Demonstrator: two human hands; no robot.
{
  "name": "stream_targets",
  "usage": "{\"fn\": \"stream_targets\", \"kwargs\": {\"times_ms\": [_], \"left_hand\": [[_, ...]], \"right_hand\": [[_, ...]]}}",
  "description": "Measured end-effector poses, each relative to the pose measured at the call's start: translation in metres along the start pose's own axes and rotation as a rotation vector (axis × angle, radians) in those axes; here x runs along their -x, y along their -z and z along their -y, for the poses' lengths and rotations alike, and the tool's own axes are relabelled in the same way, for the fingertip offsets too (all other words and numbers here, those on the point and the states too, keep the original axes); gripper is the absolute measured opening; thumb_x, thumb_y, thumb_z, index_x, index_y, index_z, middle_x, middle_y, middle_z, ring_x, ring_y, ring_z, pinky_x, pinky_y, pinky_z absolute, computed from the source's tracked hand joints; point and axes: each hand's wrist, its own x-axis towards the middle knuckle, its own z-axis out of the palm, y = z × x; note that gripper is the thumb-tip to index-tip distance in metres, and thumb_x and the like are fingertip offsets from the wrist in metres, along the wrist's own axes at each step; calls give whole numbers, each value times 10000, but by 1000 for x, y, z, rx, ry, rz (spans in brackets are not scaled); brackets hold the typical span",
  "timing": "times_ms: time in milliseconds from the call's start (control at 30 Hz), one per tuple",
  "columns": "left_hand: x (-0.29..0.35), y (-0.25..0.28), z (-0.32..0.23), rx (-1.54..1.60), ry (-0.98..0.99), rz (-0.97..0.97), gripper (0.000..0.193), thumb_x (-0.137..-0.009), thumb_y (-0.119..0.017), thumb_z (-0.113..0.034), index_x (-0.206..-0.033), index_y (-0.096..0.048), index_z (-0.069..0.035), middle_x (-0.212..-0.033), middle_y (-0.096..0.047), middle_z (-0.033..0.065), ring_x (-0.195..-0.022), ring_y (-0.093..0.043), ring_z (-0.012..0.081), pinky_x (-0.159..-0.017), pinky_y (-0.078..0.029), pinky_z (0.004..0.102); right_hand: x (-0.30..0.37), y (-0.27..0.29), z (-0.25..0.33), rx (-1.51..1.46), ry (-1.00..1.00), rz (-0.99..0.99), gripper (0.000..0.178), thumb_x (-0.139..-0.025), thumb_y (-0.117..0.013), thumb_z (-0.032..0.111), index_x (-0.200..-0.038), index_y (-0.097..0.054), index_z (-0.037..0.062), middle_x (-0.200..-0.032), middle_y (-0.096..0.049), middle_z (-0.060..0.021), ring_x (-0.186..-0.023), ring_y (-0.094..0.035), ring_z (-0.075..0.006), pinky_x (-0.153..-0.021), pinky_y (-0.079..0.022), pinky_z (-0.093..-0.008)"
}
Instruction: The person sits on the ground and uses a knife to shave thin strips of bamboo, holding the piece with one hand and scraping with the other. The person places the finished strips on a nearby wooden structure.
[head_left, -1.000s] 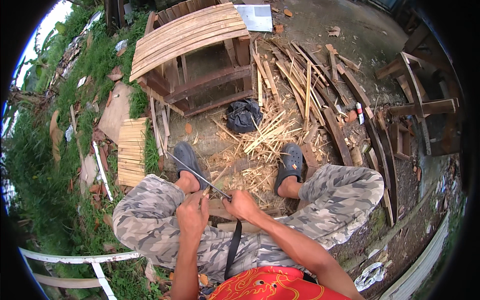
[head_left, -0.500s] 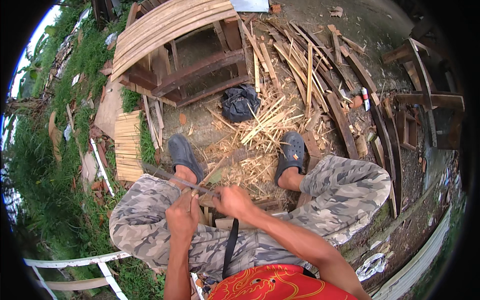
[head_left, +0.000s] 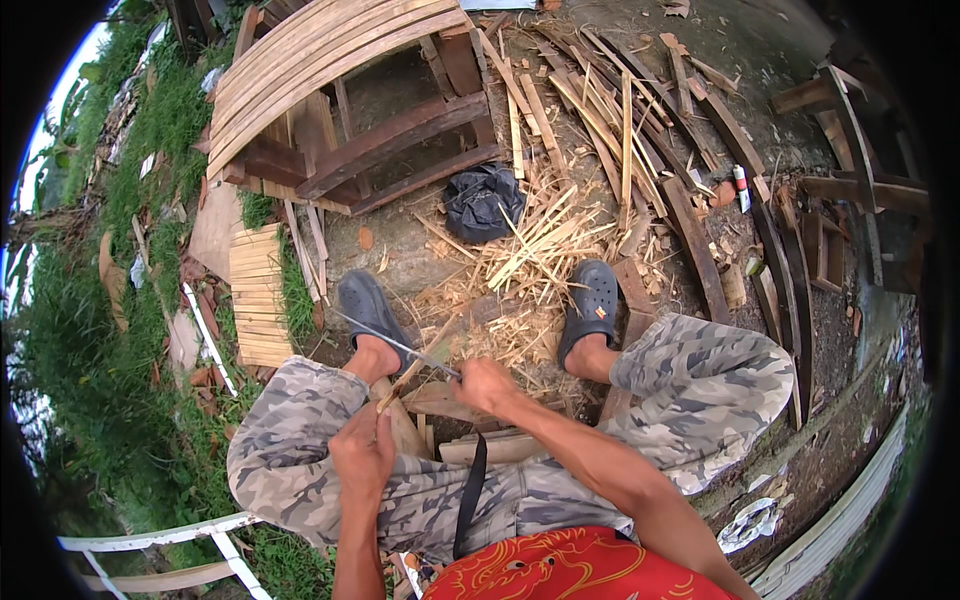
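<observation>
My right hand (head_left: pixel 487 384) is closed around the handle end of a long, thin-bladed knife (head_left: pixel 400 347). Its blade reaches left and away, over the left shoe. My left hand (head_left: pixel 362 447) grips the near end of a narrow wooden strip (head_left: pixel 412 373), which points up and away between my knees. The blade crosses that strip; whether they touch I cannot tell. Beneath the hands lie short pieces of wood (head_left: pixel 440 402) between my legs. Most of the knife's handle is hidden by my fingers.
Past my feet lie pale split strips and shavings (head_left: pixel 545 240) beside a black plastic bag (head_left: pixel 482 203). A slatted wooden frame (head_left: pixel 400 135) stands far left. Dark planks (head_left: pixel 693 250) and a red-and-white tube (head_left: pixel 741 187) lie right. A stack of even slats (head_left: pixel 258 295) rests by the grass.
My right hand has moved right and slightly away with the knife, drawing apart from the left hand. The wooden strip now shows more plainly. My left hand has shifted slightly nearer me.
</observation>
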Motion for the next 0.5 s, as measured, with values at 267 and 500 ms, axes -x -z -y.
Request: {"fn": "stream_targets", "kwargs": {"times_ms": [267, 500], "left_hand": [[0, 1, 2, 16, 34, 44, 130, -878, -670, -20, -990, -703, 37, -880, -697, 229, -765, -680, 418, -654, -543, 414], [-3, 1, 5, 8, 17, 4, 117, -872, -671, -13, -975, -700, 33, -842, -683, 229, -756, -675, 417, -645, -537, 422]], "right_hand": [[-20, -20, -26, 26, -63, 23, 355, -868, -589, 270, -1098, -726, 36, -682, -683, -225, -671, -704, -380, -718, -580, -483], [-14, -13, -20, -57, 323, 115, 302, -870, -601, 265, -989, -735, 22, -658, -680, -209, -649, -699, -382, -686, -579, -494]]}}
